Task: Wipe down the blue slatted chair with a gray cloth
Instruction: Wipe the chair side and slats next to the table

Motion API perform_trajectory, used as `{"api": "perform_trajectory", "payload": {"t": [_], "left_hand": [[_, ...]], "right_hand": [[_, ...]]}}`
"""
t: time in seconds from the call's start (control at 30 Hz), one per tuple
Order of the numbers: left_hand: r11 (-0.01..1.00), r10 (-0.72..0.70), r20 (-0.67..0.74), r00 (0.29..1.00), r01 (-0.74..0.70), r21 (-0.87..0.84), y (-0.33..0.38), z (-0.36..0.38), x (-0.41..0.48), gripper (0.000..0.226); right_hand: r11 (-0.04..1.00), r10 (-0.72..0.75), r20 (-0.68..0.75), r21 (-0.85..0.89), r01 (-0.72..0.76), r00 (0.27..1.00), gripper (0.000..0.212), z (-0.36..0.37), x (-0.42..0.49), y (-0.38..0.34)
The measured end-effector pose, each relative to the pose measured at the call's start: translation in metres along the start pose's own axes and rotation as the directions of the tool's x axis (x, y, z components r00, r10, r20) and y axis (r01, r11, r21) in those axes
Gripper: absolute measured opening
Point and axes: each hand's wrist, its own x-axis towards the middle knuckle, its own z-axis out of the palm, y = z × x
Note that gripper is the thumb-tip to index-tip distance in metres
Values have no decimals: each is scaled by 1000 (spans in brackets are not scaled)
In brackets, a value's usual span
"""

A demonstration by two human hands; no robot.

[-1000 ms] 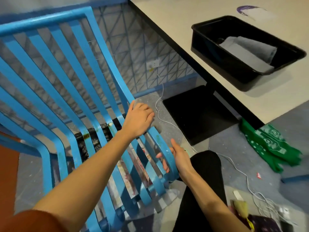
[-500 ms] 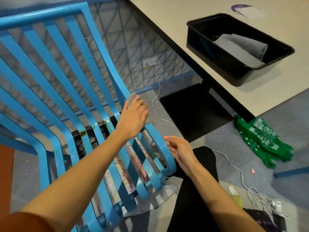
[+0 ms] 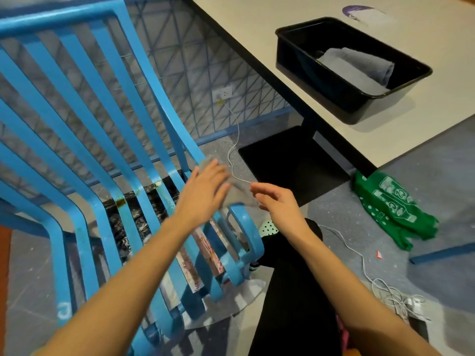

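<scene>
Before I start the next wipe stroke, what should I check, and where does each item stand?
1. Gray cloth under the left hand: ok.
2. Left hand flat, fingers straight: ok.
3. Right hand gripping the cloth's edge: cannot tell, blurred.
4. Blue slatted chair clean: not ok, brown spots at the seat bend.
5. White cable clear of the cloth: cannot tell.

chair (image 3: 51,20) 1 | hands (image 3: 203,196) (image 3: 280,206) 2 | held gray cloth (image 3: 240,195) 1 | black bin (image 3: 308,64) 1 | green bag (image 3: 390,209) 1
</scene>
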Motion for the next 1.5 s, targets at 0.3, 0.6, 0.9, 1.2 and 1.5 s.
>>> {"api": "perform_trajectory", "payload": {"t": [0.3, 0.6, 0.9, 1.2, 1.5], "left_hand": [[976, 215, 3, 977, -215, 41, 53, 18, -47, 34], [840, 527, 25, 849, -526, 134, 45, 29, -28, 26], [988, 111, -37, 993, -106, 116, -18, -3, 35, 36], [955, 292, -7, 956, -292, 54, 26, 20, -22, 35], [986, 96, -44, 994, -89, 143, -10, 3, 20, 38]], "right_hand": [[993, 110, -127, 45, -105, 986, 30, -20, -20, 30], [979, 178, 42, 96, -181, 983, 22, -23, 1, 17], [969, 226, 100, -128, -212, 969, 27, -2, -46, 50], [843, 15, 133, -535, 59, 991, 29, 10, -39, 29], [895, 45, 235, -440, 65, 971, 31, 2, -42, 22]]}}
